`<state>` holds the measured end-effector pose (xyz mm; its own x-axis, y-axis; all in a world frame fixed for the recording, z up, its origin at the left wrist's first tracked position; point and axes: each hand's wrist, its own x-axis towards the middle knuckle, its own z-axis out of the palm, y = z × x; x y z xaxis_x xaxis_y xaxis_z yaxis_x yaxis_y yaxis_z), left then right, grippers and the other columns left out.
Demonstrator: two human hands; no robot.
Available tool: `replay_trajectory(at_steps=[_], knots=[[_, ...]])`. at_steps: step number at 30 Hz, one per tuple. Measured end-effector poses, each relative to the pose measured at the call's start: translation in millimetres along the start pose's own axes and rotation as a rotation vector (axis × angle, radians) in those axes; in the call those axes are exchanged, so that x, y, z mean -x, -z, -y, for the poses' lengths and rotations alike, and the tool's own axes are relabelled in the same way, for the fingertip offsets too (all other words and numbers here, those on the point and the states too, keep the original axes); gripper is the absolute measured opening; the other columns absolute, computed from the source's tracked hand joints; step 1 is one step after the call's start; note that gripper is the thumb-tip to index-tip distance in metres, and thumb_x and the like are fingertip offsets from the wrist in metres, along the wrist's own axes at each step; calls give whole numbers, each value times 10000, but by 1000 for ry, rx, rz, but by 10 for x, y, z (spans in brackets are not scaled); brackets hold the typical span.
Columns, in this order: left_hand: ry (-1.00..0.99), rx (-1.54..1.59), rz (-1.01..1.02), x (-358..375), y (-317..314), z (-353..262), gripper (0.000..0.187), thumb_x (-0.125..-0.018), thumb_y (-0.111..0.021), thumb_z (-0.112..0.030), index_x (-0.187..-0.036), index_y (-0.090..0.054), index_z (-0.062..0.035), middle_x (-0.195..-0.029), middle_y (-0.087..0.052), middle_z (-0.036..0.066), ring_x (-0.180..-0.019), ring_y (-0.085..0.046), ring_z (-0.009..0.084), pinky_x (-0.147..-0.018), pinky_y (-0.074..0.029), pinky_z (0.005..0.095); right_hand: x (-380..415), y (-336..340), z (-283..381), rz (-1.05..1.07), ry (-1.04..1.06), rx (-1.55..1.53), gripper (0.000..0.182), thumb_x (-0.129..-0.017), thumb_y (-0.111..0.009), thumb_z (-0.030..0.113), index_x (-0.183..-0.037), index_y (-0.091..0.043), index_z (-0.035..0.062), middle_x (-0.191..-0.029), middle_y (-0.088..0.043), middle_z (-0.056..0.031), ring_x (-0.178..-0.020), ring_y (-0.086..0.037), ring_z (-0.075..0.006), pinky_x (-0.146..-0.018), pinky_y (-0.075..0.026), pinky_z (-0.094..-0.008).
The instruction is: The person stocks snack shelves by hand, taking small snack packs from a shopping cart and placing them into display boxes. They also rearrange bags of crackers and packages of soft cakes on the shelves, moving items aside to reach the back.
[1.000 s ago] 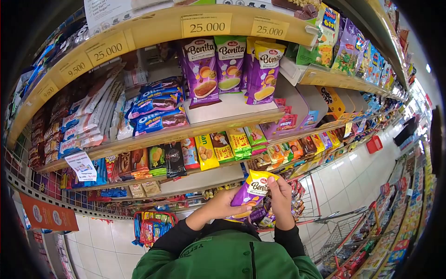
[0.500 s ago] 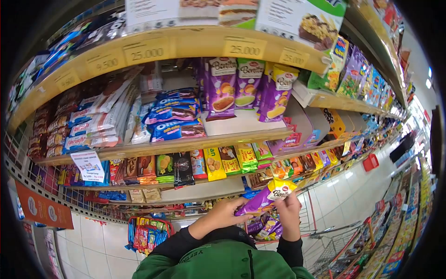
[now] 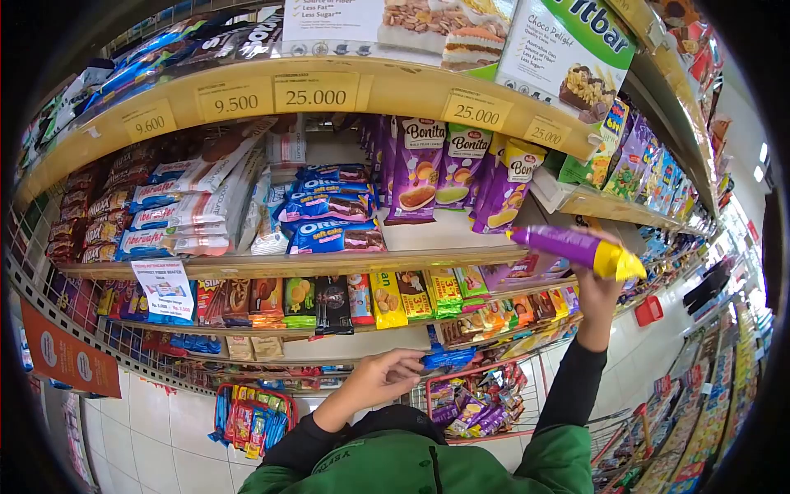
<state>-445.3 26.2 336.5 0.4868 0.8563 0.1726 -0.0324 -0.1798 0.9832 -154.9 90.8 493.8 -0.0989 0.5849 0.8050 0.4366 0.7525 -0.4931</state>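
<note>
My right hand is raised toward the shelf at the right, its fingers closed round a purple snack packet with a yellow end. Behind and to the left of it, several upright purple Bonita packets stand on the shelf, one with a yellow top closest to the held packet. My left hand hovers low in front of my body, fingers apart and holding nothing. Below and between my hands is a red-rimmed cart with several purple and mixed packets in it.
Oreo soft cake packs and wafer packs lie left of the Bonita packets. The yellow-edged upper shelf carries price labels. A red basket of snacks is at lower left on the tiled floor. Stocked shelving lines the right.
My right hand has lifted the packet up and right from in front of my body to shelf height. The left hand has let go of it. My view has shifted slightly.
</note>
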Motion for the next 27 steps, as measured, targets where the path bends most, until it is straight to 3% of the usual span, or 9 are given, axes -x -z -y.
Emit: replay_trajectory(at_steps=[3,4,7,10,17,18,22,25,27], knots=[[1,25,-25,40,44,36,359,-765,-586,-57,-1105,-477,-19,-932,-599,107,-833,-595,149,-688,-486,258,-98,68,-338,48,-146,-23,375,-734,-578,-37,-1069,-415,12,-1022,-528,-109,-961,-511,-176,-836,-406,-304],[1,30,-33,49,60,54,359,-766,-585,-53,-1106,-477,-16,-929,-599,109,-832,-594,149,-685,-485,255,-135,-60,-332,-24,-130,-103,340,-729,-581,-37,-1032,-430,-4,-950,-535,-71,-881,-524,-141,-762,-426,-259],[7,35,-61,70,96,85,359,-766,-583,-47,-1108,-476,-15,-926,-598,110,-828,-594,145,-676,-482,247,-257,-263,-186,94,-37,47,308,-755,-574,-9,-1018,-414,-20,-935,-547,-94,-845,-542,-144,-749,-429,-261],[9,40,-81,83,115,111,358,-768,-579,-42,-1108,-474,-11,-926,-597,113,-818,-591,138,-671,-480,244,-236,-336,-127,134,-111,69,323,-774,-554,2,-1041,-375,-29,-938,-549,-125,-848,-545,-156,-749,-429,-270],[46,80,-60,61,81,154,358,-774,-571,-35,-1116,-467,-11,-928,-590,114,-822,-582,134,-683,-473,241,-123,-575,-404,47,-51,107,391,-813,-524,80,-1105,-289,-30,-913,-551,-164,-825,-572,-247,-697,-428,-289],[52,79,-54,52,72,149,359,-774,-570,-34,-1117,-465,-12,-929,-589,114,-827,-581,135,-686,-472,241,-102,-590,-411,82,-150,34,429,-813,-524,91,-1140,-275,-32,-913,-558,-174,-844,-571,-266,-711,-428,-300],[77,62,-33,23,32,186,362,-780,-566,-36,-1125,-460,-14,-935,-585,115,-844,-579,140,-708,-468,249,-139,-625,-366,104,-135,123,392,-809,-527,105,-1116,-322,-29,-941,-567,-191,-864,-572,-304,-723,-432,-324],[98,84,-20,14,-13,179,369,-780,-571,-43,-1130,-457,-16,-937,-585,115,-848,-578,141,-715,-465,252,-169,-603,-278,154,-289,140,350,-827,-521,129,-1111,-381,-22,-964,-535,-93,-881,-505,-151,-777,-392,-261],[111,96,-14,10,-33,167,373,-781,-573,-50,-1133,-455,-17,-939,-586,116,-848,-578,141,-712,-464,251,-149,-622,-423,98,-277,69,335,-830,-527,170,-1073,-417,-32,-930,-560,-98,-861,-533,-173,-760,-404,-270]])
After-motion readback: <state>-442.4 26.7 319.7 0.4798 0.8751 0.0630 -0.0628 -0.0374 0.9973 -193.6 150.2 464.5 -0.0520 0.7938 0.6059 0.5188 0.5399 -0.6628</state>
